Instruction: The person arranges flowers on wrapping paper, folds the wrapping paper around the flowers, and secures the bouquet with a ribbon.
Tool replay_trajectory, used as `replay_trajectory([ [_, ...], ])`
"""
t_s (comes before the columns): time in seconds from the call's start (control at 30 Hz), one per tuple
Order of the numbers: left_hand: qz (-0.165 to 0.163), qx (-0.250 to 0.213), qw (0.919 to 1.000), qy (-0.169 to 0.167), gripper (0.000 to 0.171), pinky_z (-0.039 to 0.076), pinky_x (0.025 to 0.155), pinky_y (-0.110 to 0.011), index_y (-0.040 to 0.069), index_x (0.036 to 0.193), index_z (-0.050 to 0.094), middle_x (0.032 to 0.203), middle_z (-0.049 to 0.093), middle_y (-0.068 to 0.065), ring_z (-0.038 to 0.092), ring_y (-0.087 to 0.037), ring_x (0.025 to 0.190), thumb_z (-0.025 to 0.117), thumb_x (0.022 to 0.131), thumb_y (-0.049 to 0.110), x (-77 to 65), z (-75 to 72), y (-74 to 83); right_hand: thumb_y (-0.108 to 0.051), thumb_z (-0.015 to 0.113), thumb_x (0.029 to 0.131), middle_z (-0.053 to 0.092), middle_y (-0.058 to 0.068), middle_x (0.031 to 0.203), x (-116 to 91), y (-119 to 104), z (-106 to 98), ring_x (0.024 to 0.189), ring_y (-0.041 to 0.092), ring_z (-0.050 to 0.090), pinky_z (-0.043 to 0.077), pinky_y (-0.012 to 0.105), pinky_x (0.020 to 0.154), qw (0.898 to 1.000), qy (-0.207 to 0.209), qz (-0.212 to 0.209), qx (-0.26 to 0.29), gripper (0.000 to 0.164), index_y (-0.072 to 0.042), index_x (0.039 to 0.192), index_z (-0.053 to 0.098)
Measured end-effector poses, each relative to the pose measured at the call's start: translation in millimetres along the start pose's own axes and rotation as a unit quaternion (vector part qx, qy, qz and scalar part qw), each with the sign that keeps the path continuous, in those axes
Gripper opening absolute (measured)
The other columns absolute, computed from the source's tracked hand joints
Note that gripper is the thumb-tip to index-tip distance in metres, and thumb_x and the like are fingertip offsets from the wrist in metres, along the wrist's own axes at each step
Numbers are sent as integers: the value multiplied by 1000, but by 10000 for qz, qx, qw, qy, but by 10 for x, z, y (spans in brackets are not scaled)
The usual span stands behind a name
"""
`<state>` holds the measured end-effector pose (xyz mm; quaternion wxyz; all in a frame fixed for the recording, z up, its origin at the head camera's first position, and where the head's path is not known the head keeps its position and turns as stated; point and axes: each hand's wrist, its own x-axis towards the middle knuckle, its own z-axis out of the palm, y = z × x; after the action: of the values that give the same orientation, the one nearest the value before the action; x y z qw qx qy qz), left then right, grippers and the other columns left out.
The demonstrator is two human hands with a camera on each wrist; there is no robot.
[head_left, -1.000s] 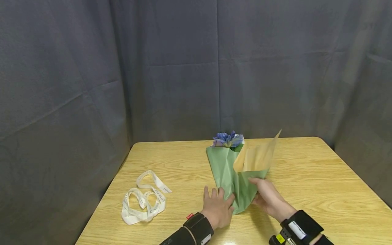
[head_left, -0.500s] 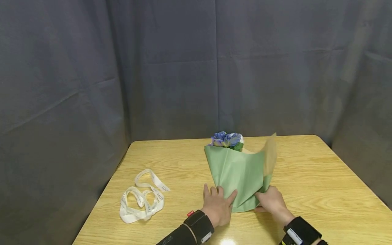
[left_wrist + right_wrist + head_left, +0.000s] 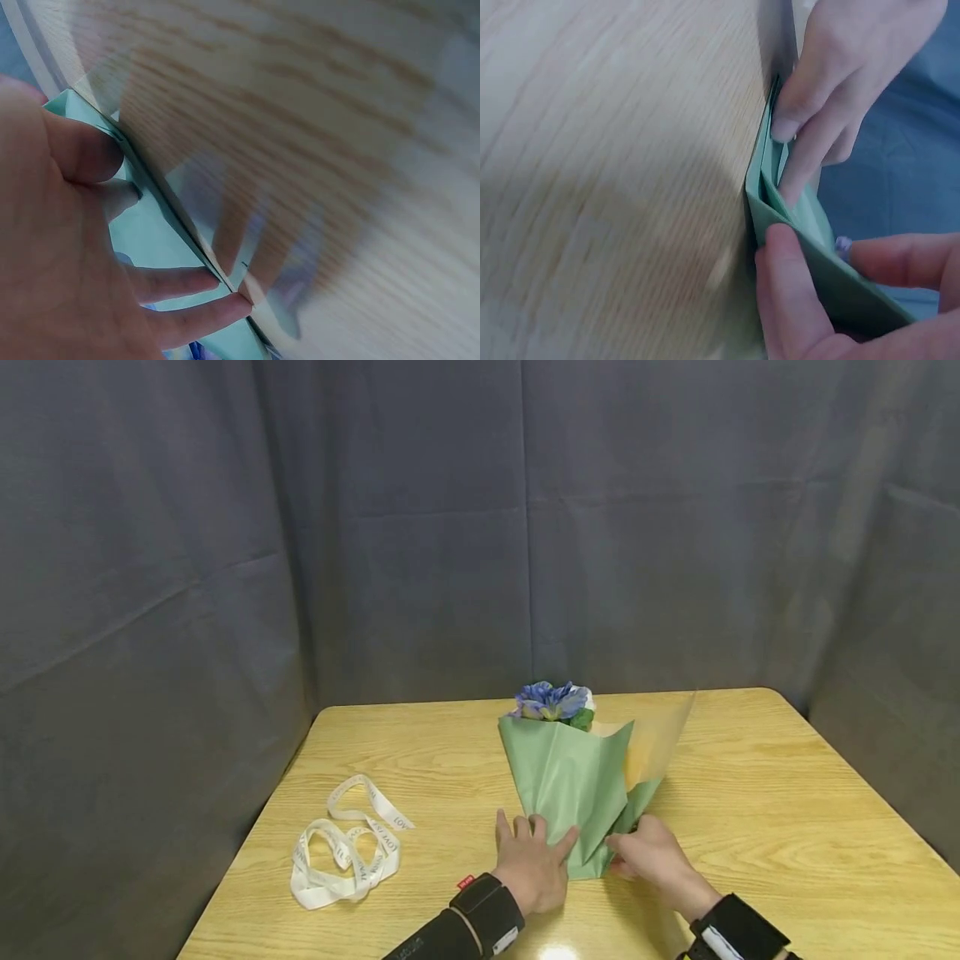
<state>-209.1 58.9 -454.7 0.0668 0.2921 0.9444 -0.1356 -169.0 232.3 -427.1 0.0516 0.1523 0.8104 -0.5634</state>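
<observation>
A bouquet of blue-purple artificial-looking flowers (image 3: 553,702) lies in green wrapping paper (image 3: 558,768) on the table. My left hand (image 3: 531,870), fingers spread, presses on the paper's lower left part. In the left wrist view its fingertips reach the paper's edge at the tabletop. My right hand (image 3: 651,862) pinches a folded layer of the paper at the lower right, thumb on top. Folded green layers (image 3: 780,187) show between both hands in the right wrist view. The paper's tan inner side (image 3: 660,743) stands up at the right. Stems are hidden.
A white printed ribbon (image 3: 315,887) lies in loose loops on the left of the wooden table (image 3: 787,827). Grey curtains (image 3: 420,568) hang behind the table and at both sides.
My right hand has brought the paper's right side leftward over the bouquet, then shifted slightly inward with a fold pinched. The tan flap now leans outward. My left hand has stayed in place.
</observation>
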Motion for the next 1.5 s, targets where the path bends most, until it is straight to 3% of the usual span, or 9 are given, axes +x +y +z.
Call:
replay_trajectory([
  [0.27, -38, 76, 10000, 46, 53, 25, 113, -66, 52, 158, 22, 150, 42, -12, 40, -35, 138, 34, 107, 49, 0, -6, -13, 0, 54, 89, 66, 26, 102, -27, -65, 32, 86, 34, 73, 60, 43, 76, 9966, 248, -429, -660, 33, 18, 117, 54],
  [0.5, -134, -195, 9997, 31, 58, 21, 113, -68, 51, 158, 22, 153, 40, -13, 38, -37, 140, 25, 103, 67, 4, 13, -34, 2, 55, 87, 69, 17, 94, -37, -112, 93, 81, 25, 70, 59, 39, 69, 9918, 265, -770, -987, 30, 14, 114, 60],
  [0.57, -134, -209, 9997, 20, 58, 23, 113, -68, 50, 158, 24, 153, 40, -13, 38, -38, 140, 26, 103, 67, -3, 0, -36, 2, 54, 88, 69, 15, 92, -38, -132, 131, 77, 23, 67, 56, 37, 65, 9886, 243, -946, -1147, 33, 13, 118, 61],
  [0.7, -171, -179, 9997, 38, 57, 25, 112, -67, 51, 157, 26, 152, 41, -13, 40, -37, 139, 28, 102, 68, -22, -22, -36, -2, 54, 93, 70, 22, 111, -41, -170, 214, 86, 27, 67, 54, 40, 67, 9826, 47, -1329, -1297, 42, 10, 133, 57],
  [0.87, -175, -71, 9998, 17, 62, 26, 114, -64, 47, 159, 24, 153, 39, -11, 38, -36, 141, 27, 101, 70, -13, 12, -32, -9, 54, 101, 45, 31, 148, -38, -170, 294, 125, 46, 54, 48, 60, 98, 9761, -375, -1711, -1288, 59, 6, 154, 34],
  [0.97, -169, -102, 9998, 47, 63, 25, 115, -63, 45, 159, 27, 153, 40, -10, 37, -35, 141, 30, 101, 69, -1, 38, -33, -13, 51, 103, 15, 32, 162, -33, -163, 323, 148, 51, 19, 21, 70, 113, 9727, -715, -1797, -1285, 71, 6, 159, 13],
  [1.1, -180, -235, 9995, 110, 62, 25, 115, -63, 44, 158, 31, 155, 39, -11, 37, -36, 142, 37, 101, 67, -7, 58, -32, -13, 47, 102, -15, 29, 164, -25, -144, 367, 151, 47, -12, 1, 72, 114, 9704, -1205, -1674, -1260, 79, 5, 159, -5],
  [1.33, 7, -748, 9948, 690, 84, 33, 114, -60, 19, 162, 27, 166, 21, -16, 35, -37, 145, 59, 95, 60, -10, 52, -50, -7, 40, 99, -24, 21, 164, 4, -81, 405, 151, 43, -20, 1, 72, 114, 9628, -1408, -1764, -1485, 81, -3, 159, -14],
  [1.5, 521, -826, 9934, 597, 72, 33, 116, -45, 15, 160, 32, 167, 21, -10, 25, -27, 149, 53, 101, 51, -16, 5, -64, -5, 36, 98, -24, 18, 165, 11, -76, 380, 152, 39, -19, 0, 68, 116, 9639, -1367, -1860, -1327, 80, -4, 159, -15],
])
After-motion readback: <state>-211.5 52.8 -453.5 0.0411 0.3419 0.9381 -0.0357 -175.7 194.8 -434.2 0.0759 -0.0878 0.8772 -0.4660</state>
